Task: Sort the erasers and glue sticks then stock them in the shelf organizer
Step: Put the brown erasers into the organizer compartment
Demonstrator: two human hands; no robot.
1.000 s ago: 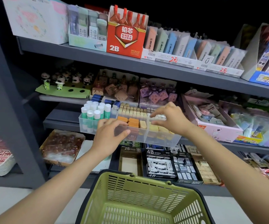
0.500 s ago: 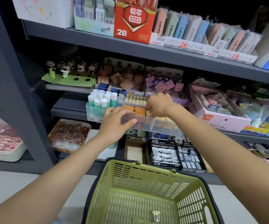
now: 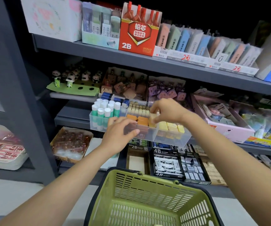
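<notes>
Basket (image 3: pixel 147 201), green slatted plastic, nearest the camera, on a pale floor (image 3: pixel 9 193) before dark grey shelving. Lower shelf (image 3: pixel 253 150): boxes of 2B and 4B leads (image 3: pixel 167 162). Left hand (image 3: pixel 118 136): fingers curled over the front wall of the clear shelf organizer (image 3: pixel 172 137), thumb against its face. Organizer sits at the middle shelf's front edge, long axis left to right, divided into compartments. Left compartment: glue sticks (image 3: pixel 105 110), upright, white caps up. Middle: orange erasers (image 3: pixel 138 119) in front, tan erasers (image 3: pixel 138 108) ranked behind. Right: yellow erasers (image 3: pixel 172 126), lying flat. Right hand (image 3: pixel 165 111): fingers pinched on one pale eraser (image 3: pixel 153 117) over the middle compartment. Top shelf (image 3: pixel 131 61): red 2B box (image 3: pixel 139 33), pastel packs.
</notes>
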